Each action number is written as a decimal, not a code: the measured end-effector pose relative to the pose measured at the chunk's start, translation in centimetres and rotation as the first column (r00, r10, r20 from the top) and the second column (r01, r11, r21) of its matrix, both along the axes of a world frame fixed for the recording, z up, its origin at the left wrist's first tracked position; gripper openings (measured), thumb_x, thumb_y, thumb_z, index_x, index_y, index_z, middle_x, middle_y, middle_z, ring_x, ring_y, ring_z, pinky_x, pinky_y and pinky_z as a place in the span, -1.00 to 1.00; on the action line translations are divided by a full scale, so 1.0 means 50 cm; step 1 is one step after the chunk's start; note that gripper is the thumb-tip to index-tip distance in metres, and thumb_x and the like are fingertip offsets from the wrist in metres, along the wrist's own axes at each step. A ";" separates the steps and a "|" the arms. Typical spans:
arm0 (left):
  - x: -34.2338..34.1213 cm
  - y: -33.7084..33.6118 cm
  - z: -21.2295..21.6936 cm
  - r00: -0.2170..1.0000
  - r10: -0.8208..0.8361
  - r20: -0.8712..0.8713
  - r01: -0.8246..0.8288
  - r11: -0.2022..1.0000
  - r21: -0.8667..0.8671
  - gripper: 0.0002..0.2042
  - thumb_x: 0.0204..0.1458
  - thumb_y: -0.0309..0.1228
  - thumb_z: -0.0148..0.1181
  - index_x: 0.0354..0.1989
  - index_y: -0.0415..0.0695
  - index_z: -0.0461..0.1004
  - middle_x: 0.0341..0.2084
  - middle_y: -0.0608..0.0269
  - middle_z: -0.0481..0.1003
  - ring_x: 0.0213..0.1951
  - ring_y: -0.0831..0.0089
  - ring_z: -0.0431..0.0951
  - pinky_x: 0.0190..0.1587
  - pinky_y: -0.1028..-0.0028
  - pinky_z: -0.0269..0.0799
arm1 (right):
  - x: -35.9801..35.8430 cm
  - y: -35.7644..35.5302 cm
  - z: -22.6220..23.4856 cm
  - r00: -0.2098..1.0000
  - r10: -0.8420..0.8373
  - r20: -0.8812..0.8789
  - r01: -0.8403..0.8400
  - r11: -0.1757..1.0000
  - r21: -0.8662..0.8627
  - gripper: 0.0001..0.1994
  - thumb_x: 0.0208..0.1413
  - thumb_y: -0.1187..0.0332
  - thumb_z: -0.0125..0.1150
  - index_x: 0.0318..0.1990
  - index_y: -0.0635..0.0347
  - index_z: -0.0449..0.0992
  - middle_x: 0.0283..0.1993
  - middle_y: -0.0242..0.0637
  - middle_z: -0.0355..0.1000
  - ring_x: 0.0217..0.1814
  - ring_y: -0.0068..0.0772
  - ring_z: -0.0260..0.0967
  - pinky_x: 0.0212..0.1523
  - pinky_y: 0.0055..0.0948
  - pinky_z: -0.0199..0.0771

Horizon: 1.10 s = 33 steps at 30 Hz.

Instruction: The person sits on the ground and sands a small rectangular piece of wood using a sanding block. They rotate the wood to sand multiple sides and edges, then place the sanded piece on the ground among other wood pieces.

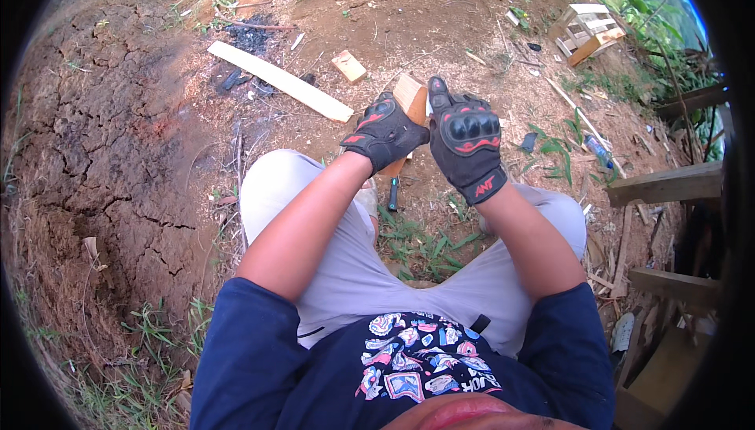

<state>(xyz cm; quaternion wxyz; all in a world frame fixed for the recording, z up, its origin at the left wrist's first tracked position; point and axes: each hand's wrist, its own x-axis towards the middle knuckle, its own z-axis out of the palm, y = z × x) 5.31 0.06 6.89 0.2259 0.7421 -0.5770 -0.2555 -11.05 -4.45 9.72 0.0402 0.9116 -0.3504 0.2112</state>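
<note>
I get bright, soft daylight across the bare ground (pixel 118 210), with only faint shadows. The pale board (pixel 275 77) reads very bright on my feed, while the space behind the wooden beams (pixel 672 184) sinks dark. I catch small glints on the gloved right hand (pixel 468 132). The fisheye warps the margins and blackens the corners.
</note>
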 end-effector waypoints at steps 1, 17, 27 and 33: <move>0.009 0.005 0.004 0.997 -0.052 0.055 0.053 0.998 -0.016 -0.30 -0.02 0.08 0.41 0.11 -0.28 0.50 -0.16 -0.25 0.62 -0.06 -0.05 0.69 0.01 0.11 0.59 | -0.004 0.015 0.000 0.976 0.194 0.099 -0.186 0.979 -0.083 -0.47 0.07 0.42 0.33 0.27 0.09 0.56 -0.25 -0.16 0.61 -0.24 -0.07 0.57 -0.10 -0.12 0.56; -0.002 -0.016 0.004 0.998 0.050 -0.047 -0.045 0.992 0.115 -0.33 0.02 0.12 0.40 0.14 -0.15 0.51 -0.13 -0.13 0.61 -0.02 -0.08 0.67 0.03 0.09 0.56 | -0.001 -0.015 0.026 0.991 0.066 0.115 -0.066 0.998 -0.003 -0.59 0.15 0.37 0.22 0.17 0.21 0.58 -0.28 -0.15 0.59 -0.24 -0.11 0.57 -0.13 -0.09 0.53; 0.006 -0.016 0.036 0.993 0.097 -0.072 -0.083 0.981 0.175 -0.30 -0.10 0.14 0.48 -0.08 -0.34 0.59 -0.24 -0.16 0.60 -0.07 -0.07 0.67 0.00 0.11 0.55 | -0.041 -0.060 0.046 0.981 0.003 0.194 0.010 0.998 -0.067 -0.48 0.12 0.48 0.26 0.30 0.14 0.52 -0.24 -0.06 0.59 -0.22 0.03 0.54 -0.11 -0.04 0.52; 0.040 -0.011 -0.035 0.995 -0.082 0.060 0.073 0.988 0.134 -0.46 -0.06 -0.05 0.36 0.02 -0.20 0.58 -0.18 -0.19 0.62 -0.11 -0.08 0.66 0.00 0.14 0.55 | -0.018 0.062 0.006 0.966 0.224 0.127 -0.232 0.971 0.056 -0.60 0.13 0.45 0.20 0.16 0.19 0.59 -0.36 -0.18 0.58 -0.31 -0.07 0.57 -0.25 -0.09 0.54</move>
